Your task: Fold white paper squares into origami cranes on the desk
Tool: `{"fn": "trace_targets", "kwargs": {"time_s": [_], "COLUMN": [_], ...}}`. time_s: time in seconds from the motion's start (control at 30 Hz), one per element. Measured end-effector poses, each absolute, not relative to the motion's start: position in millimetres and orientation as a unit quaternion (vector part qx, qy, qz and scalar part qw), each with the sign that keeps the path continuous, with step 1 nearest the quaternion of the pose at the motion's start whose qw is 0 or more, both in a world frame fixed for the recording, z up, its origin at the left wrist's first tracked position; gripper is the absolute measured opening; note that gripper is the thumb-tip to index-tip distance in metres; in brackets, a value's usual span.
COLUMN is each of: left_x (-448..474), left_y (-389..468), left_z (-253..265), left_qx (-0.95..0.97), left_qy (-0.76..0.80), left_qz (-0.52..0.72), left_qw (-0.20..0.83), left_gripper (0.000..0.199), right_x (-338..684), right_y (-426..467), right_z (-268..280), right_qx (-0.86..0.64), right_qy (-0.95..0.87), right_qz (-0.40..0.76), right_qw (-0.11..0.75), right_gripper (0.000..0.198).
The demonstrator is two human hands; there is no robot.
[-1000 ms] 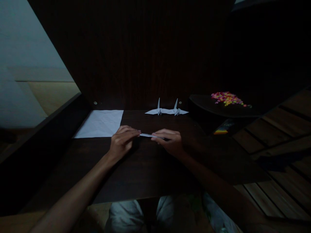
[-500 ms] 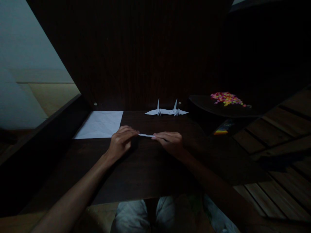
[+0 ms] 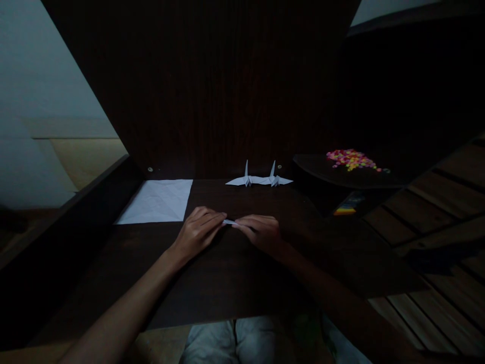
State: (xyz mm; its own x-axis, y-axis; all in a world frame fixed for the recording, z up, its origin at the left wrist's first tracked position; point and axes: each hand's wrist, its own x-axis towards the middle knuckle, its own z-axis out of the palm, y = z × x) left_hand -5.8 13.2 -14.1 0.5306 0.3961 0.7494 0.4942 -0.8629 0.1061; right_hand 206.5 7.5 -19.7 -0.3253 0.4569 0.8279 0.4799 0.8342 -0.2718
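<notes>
Between my hands is a small strip of folded white paper (image 3: 229, 222), most of it covered by my fingers. My left hand (image 3: 199, 230) pinches its left end, fingertips pressed together. At the other end, my right hand (image 3: 261, 232) grips it between thumb and fingers. Both hands are low over the dark desk. Behind them, against the back panel, two white folded-paper cranes (image 3: 259, 180) stand side by side, their thin points upright. A creased white sheet of paper (image 3: 157, 201) lies flat to the left of my left hand.
A dark wooden desk (image 3: 212, 293) has a raised side board (image 3: 68, 222) on the left and a tall back panel (image 3: 212, 91). On the right, a small rounded shelf (image 3: 314, 164) bears a heap of colourful little pieces (image 3: 352, 158). Wooden slats (image 3: 420, 202) lie beyond.
My hands have drawn closer together on the folded paper, so less of it shows between them. The whole view has shifted slightly, with the desk sitting a little lower.
</notes>
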Motion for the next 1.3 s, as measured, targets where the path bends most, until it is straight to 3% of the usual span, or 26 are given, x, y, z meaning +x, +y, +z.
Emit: {"fn": "trace_targets", "kwargs": {"time_s": [1.07, 1.3], "left_x": [-7, -9], "left_y": [7, 8], "left_z": [-11, -14], "left_qx": [-0.853, -0.852], "left_qy": [-0.215, -0.210], "left_qz": [-0.475, -0.479], "left_qw": [-0.023, -0.029], "left_gripper": [0.026, 0.028], "right_x": [203, 206], "right_y": [-1, -1], "right_z": [-20, -26], "right_qx": [-0.205, -0.159], "right_qy": [-0.869, -0.857], "right_qz": [-0.029, -0.055], "right_qw": [0.449, 0.488], "right_gripper": [0.021, 0.023]}}
